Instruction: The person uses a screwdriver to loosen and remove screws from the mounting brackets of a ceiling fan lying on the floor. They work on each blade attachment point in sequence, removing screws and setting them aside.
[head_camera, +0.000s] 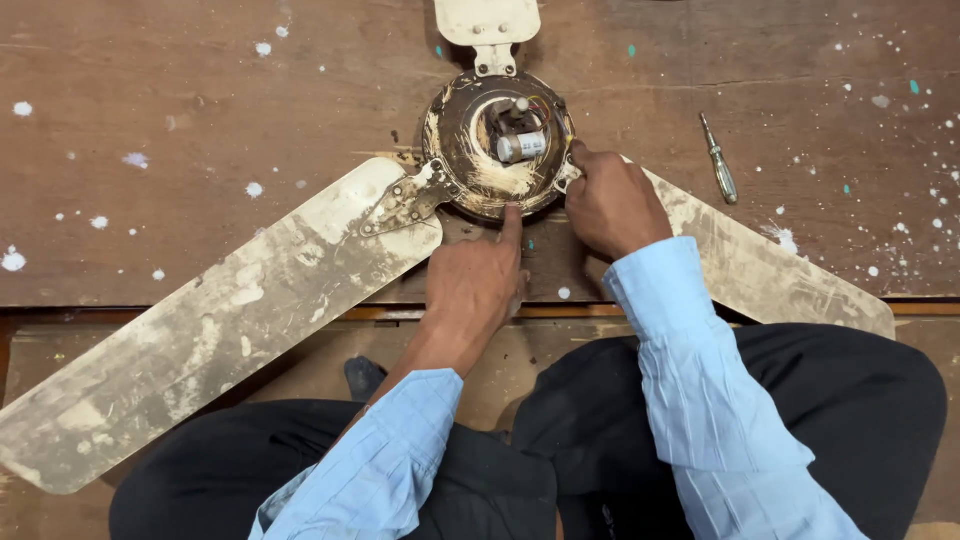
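Observation:
A dirty cream ceiling fan lies on a brown wooden board, its round motor hub (497, 150) open at the top, showing a small grey capacitor (522, 146) and wires. Three blades spread from it: a long one to the lower left (215, 325), one to the lower right (760, 265), one at the top edge (487, 20). My left hand (473, 282) rests just below the hub, its index finger pressed on the hub's near rim. My right hand (610, 203) grips the hub's right edge with curled fingers, where the right blade's bracket joins it.
A small screwdriver (718, 160) with a pale handle lies on the board to the right of the hub. The board (180, 110) is speckled with white and teal paint. Its near edge runs across the middle, above my crossed legs in dark trousers (850, 400).

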